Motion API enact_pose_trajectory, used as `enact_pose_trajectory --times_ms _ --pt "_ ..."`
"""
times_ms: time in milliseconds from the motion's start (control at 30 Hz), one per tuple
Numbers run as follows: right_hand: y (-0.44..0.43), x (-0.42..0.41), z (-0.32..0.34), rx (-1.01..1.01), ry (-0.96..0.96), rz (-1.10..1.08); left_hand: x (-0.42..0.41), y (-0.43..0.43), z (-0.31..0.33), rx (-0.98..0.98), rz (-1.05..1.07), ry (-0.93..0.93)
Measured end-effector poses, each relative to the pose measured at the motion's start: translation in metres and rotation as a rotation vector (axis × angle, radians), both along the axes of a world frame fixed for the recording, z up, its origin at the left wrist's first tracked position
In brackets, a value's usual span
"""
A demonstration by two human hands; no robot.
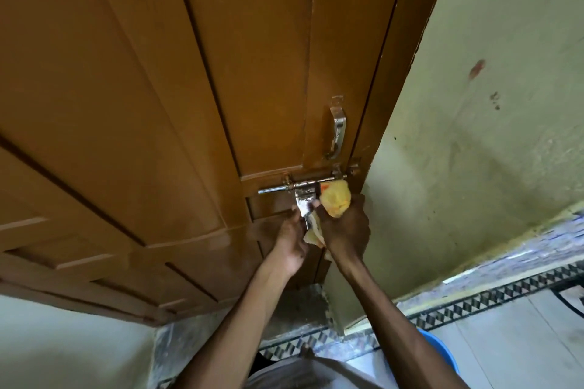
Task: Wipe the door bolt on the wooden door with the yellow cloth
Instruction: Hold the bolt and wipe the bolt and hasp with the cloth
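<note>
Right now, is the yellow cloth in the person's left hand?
No, the right hand grips the yellow cloth against the door bolt, while the left hand holds the bolt's hanging latch plate.

Cloth (336,200) below bolt (272,190) (seemingly touching)

A stained pale-green wall (489,136) meets a patterned tile border (505,300), with a blue tub (445,354) nearby.

orange-brown door (158,88), shiny silver bolt (303,184), yellow cloth (336,199), pale green wall (489,136), black-and-white triangle floor border (493,297), blue tub (441,352) near right.
</note>
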State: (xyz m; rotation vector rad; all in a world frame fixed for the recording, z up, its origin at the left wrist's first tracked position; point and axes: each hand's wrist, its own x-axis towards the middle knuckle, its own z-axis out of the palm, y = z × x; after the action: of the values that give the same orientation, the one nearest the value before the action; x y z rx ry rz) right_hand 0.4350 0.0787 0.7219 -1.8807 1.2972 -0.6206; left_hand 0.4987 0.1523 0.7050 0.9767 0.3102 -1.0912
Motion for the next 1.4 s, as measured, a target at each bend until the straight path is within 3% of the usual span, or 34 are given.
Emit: enact_pose_trajectory --times_ms 133,200,300,533,700,1000,1400 --pt "-0.018 -0.026 -0.007 0.379 -0.137 -0.011 0.014 0.01 -0.011 0.169 0.001 -0.231" --pt "-0.021 -0.037 -0.009 0.387 -0.138 0.078 0.023 0.016 -0.012 0.221 -0.048 -0.387" --pt "-0.015 -0.048 -0.01 0.119 -0.1 0.221 0.034 0.017 -0.005 0.269 -0.142 -0.564" --pt "0.004 -0.019 0.008 -0.345 0.163 0.433 0.033 0.006 0.005 0.379 -0.177 -0.69" --pt "0.007 0.012 0.005 -0.506 0.196 0.473 0.026 -0.002 0.004 0.411 -0.06 -0.65" --pt "0.012 -0.012 0.001 -0.36 0.185 0.366 0.035 -0.01 -0.002 0.441 0.003 -0.455" --pt "0.008 -0.007 -0.025 -0.469 0.186 0.383 0.035 -0.012 -0.008 0.455 -0.016 -0.531"
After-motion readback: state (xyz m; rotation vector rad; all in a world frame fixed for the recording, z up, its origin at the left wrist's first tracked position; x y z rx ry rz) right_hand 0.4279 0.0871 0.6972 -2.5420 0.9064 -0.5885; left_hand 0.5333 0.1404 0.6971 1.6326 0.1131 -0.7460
